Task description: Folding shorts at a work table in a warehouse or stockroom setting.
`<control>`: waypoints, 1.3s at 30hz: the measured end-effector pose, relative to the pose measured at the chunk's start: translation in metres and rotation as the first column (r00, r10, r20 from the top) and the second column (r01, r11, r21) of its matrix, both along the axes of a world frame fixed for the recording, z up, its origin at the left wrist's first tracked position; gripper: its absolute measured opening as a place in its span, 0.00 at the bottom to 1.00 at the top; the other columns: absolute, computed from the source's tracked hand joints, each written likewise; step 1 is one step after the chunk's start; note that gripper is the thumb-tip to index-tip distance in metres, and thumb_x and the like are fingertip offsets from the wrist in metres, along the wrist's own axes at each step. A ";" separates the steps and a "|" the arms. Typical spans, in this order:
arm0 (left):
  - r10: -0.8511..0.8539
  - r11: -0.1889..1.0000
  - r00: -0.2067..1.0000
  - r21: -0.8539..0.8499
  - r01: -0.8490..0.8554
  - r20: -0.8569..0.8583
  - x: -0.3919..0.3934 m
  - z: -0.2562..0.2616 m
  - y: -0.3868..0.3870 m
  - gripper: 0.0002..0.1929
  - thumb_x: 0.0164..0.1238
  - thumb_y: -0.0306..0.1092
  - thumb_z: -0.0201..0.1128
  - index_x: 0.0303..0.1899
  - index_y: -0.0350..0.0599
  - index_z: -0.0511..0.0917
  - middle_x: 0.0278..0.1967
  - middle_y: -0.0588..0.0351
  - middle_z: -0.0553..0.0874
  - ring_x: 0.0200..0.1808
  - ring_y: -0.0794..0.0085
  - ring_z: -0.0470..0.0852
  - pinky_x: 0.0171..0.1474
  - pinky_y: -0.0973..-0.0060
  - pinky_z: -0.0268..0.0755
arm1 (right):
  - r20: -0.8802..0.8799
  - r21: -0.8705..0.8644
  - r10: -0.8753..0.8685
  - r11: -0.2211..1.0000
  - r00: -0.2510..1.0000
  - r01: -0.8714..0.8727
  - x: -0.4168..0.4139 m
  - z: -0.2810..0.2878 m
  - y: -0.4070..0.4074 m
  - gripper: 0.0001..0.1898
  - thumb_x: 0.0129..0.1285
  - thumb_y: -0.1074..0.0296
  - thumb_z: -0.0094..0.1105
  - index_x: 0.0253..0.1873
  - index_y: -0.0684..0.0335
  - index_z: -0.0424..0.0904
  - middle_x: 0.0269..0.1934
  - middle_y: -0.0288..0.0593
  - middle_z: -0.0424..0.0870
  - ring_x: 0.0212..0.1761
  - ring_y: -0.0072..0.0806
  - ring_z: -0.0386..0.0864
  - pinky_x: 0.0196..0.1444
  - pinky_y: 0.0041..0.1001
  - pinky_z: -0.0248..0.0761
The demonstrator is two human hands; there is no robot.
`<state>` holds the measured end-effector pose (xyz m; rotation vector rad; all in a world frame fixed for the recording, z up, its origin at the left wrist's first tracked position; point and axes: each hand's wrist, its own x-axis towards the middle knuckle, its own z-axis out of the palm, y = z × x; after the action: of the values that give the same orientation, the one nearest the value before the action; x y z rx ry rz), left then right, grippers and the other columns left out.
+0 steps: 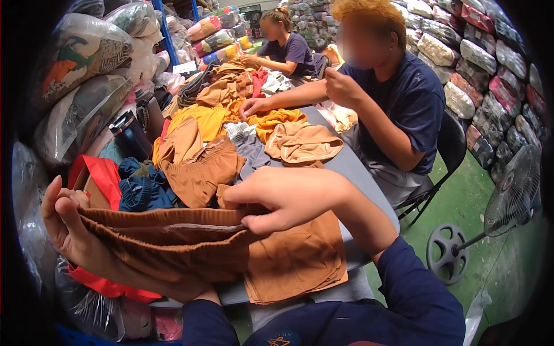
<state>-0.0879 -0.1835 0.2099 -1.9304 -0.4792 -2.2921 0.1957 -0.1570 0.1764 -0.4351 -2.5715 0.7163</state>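
A brown ribbed garment [186,255] with an elastic waistband is stretched wide in front of me, its opening facing up and a pale seam showing inside. My left hand [71,225] holds the left end of the waistband, some fingers pointing up. At the other end my right hand [285,197] pinches the band between thumb and fingers; part of its grip is hidden. Below my right hand, a flat stack of brown ribbed garments [298,259] lies at the near table edge. Just beyond my hands lie brown shorts [201,173] and a dark blue garment [140,186].
Yellow clothes [199,121] and a tan garment [303,142] cover the grey table [368,190]. A dark tumbler [132,134] stands left, near bagged clothes [86,56]. Two seated people handle clothes across the table. A fan [510,190] stands at right.
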 end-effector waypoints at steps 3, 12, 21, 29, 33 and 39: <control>-0.003 0.998 1.000 -0.065 0.005 0.029 -0.006 -0.001 -0.002 0.15 0.65 0.35 0.55 0.48 0.36 0.73 0.25 0.64 0.68 0.25 0.83 0.63 0.31 0.87 0.56 | -0.042 -0.031 -0.015 0.999 0.999 0.013 0.003 0.009 -0.007 0.08 0.54 0.71 0.52 0.38 0.66 0.69 0.25 0.43 0.72 0.26 0.34 0.74 0.28 0.29 0.66; -0.419 0.906 0.873 -0.184 0.382 -0.251 -0.021 -0.001 0.003 0.17 0.59 0.43 0.61 0.40 0.39 0.73 0.35 0.58 0.66 0.32 0.79 0.63 0.37 0.84 0.55 | -0.316 0.012 0.107 0.994 0.943 -0.109 0.024 0.014 0.001 0.10 0.52 0.81 0.47 0.40 0.65 0.72 0.31 0.42 0.74 0.35 0.31 0.74 0.34 0.24 0.66; -0.127 0.982 0.952 -0.172 0.080 -0.280 -0.023 -0.009 -0.007 0.21 0.49 0.47 0.68 0.35 0.39 0.72 0.39 0.52 0.67 0.37 0.76 0.65 0.42 0.84 0.55 | -0.287 0.188 0.063 0.982 0.956 -0.009 0.056 0.032 0.000 0.04 0.49 0.76 0.57 0.31 0.68 0.77 0.31 0.43 0.75 0.34 0.31 0.74 0.37 0.21 0.65; -0.154 0.907 0.802 -0.404 -0.117 -0.577 -0.051 -0.002 -0.012 0.19 0.50 0.44 0.68 0.30 0.39 0.71 0.36 0.52 0.70 0.37 0.74 0.68 0.40 0.83 0.59 | -0.339 0.309 -0.044 0.938 0.940 0.155 0.063 0.030 0.003 0.14 0.44 0.65 0.70 0.28 0.65 0.73 0.24 0.37 0.74 0.27 0.23 0.71 0.31 0.22 0.64; -0.217 0.877 0.819 -0.475 -0.076 -0.532 -0.058 -0.002 -0.009 0.18 0.51 0.43 0.67 0.29 0.39 0.69 0.36 0.53 0.71 0.35 0.75 0.68 0.39 0.82 0.60 | -0.369 0.341 -0.035 0.925 0.929 0.170 0.064 0.029 0.008 0.13 0.46 0.67 0.68 0.27 0.65 0.70 0.21 0.35 0.71 0.24 0.19 0.69 0.27 0.19 0.63; -0.165 0.881 0.888 -0.469 -0.063 -0.430 -0.046 0.000 0.000 0.13 0.59 0.39 0.61 0.32 0.39 0.68 0.35 0.55 0.72 0.34 0.79 0.69 0.36 0.83 0.60 | -0.338 0.249 -0.177 0.930 0.924 0.270 0.068 0.028 0.011 0.16 0.46 0.69 0.67 0.25 0.65 0.64 0.31 0.40 0.75 0.32 0.23 0.70 0.36 0.21 0.62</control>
<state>-0.1335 -0.1836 0.2097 -2.6378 -1.0035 -1.7410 0.2638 -0.1463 0.2048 -0.4707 -2.2330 0.2866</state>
